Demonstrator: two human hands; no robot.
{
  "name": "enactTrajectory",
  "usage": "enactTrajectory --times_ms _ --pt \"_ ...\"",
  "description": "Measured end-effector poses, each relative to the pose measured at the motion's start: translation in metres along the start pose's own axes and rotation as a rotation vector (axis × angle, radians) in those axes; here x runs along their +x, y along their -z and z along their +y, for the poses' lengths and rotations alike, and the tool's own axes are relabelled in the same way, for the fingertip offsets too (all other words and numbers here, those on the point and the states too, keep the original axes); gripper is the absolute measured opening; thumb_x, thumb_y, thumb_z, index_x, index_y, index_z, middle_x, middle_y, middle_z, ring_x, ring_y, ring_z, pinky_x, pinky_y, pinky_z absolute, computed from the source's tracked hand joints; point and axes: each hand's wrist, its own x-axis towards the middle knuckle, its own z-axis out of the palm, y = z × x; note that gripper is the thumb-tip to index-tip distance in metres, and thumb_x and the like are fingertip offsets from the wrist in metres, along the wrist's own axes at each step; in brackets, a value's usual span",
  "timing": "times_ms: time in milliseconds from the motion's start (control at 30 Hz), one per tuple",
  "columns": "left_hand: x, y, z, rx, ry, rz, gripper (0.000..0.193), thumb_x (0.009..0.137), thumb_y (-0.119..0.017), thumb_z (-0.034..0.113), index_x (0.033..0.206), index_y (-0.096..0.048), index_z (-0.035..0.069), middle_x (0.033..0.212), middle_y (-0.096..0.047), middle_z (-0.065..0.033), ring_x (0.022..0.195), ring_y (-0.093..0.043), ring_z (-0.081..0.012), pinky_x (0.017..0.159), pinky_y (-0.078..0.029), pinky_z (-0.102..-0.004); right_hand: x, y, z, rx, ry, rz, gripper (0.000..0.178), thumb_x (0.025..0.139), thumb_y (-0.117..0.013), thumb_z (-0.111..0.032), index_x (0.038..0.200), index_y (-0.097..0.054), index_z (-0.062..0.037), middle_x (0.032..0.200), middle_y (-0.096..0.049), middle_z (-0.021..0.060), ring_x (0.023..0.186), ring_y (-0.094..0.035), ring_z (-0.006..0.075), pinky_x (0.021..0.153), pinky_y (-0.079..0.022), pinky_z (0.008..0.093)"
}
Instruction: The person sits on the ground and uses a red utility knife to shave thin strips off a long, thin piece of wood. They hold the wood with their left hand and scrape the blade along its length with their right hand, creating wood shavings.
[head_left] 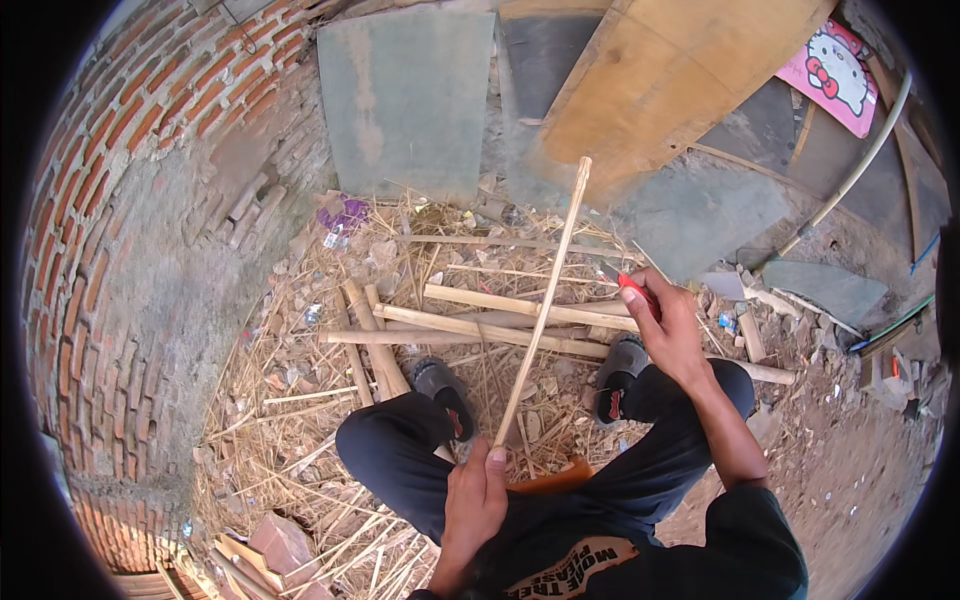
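Head view: the left hand [476, 497], fingers clamped on the wooden stick [542, 310] between the legs [395, 440], hides its lower end; the right hand [664, 325], fingers clamped, partly covers the red knife [627, 281]. The stick's long axis points forward, slightly right.

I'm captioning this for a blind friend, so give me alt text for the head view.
A person's left hand grips the lower end of a long, pale stick; the right hand holds a red-handled knife. Straw and bamboo pieces litter the ground beside a brick wall.
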Motion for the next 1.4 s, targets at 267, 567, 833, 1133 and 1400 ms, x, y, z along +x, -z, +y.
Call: enactTrajectory --times_ms 267,567,833,1133,1400 --pt "0.017 -0.006 0.007 0.041 -0.105 0.005 0.023 0.116 -0.050 0.024 0.113 -0.055 0.003 0.073 -0.063 -0.0252 0.073 -0.065 -0.0544 0.068 -0.046 -0.0615 -0.047 -0.034 -0.024 0.010 0.415 -0.134 0.029 0.098 -0.082 -0.029 0.114 -0.075 -0.0060 0.095 -0.078 0.0100 0.071 -0.075 0.0298 0.062 -0.059 0.0393" --pt "0.021 -0.013 0.016 0.157 -0.157 0.027 0.021 0.116 -0.050 0.023 0.116 -0.056 0.003 0.075 -0.068 -0.0243 0.071 -0.067 -0.0532 0.068 -0.048 -0.0630 -0.049 -0.037 -0.038 -0.008 0.416 -0.151 0.025 0.096 -0.085 -0.030 0.109 -0.079 -0.0091 0.092 -0.079 0.0078 0.070 -0.076 0.0269 0.059 -0.059 0.0369" --pt "0.021 -0.013 0.020 0.158 -0.114 0.013 0.023 0.117 -0.048 0.025 0.119 -0.056 0.004 0.075 -0.068 -0.0237 0.073 -0.068 -0.0535 0.071 -0.049 -0.0641 -0.047 -0.042 -0.034 0.008 0.394 -0.137 0.025 0.096 -0.084 -0.029 0.111 -0.080 -0.0099 0.087 -0.077 0.0075 0.067 -0.074 0.0265 0.056 -0.056 0.0384" --pt "-0.009 -0.012 -0.001 0.090 0.002 -0.110 0.023 0.116 -0.050 0.026 0.116 -0.057 0.004 0.072 -0.064 -0.0272 0.076 -0.065 -0.0562 0.071 -0.047 -0.0657 -0.002 0.004 -0.002 -0.058 0.120 0.027 0.022 0.101 -0.078 -0.023 0.108 -0.077 -0.0024 0.085 -0.075 0.0173 0.073 -0.075 0.0330 0.067 -0.058 0.0401" --pt "-0.008 -0.014 -0.008 0.097 -0.063 -0.067 0.021 0.115 -0.051 0.024 0.113 -0.055 0.004 0.072 -0.064 -0.0282 0.075 -0.065 -0.0563 0.070 -0.046 -0.0655 -0.002 0.003 0.004 -0.083 0.216 -0.017 0.023 0.099 -0.079 -0.022 0.113 -0.077 -0.0030 0.093 -0.079 0.0159 0.075 -0.077 0.0303 0.067 -0.059 0.0380"
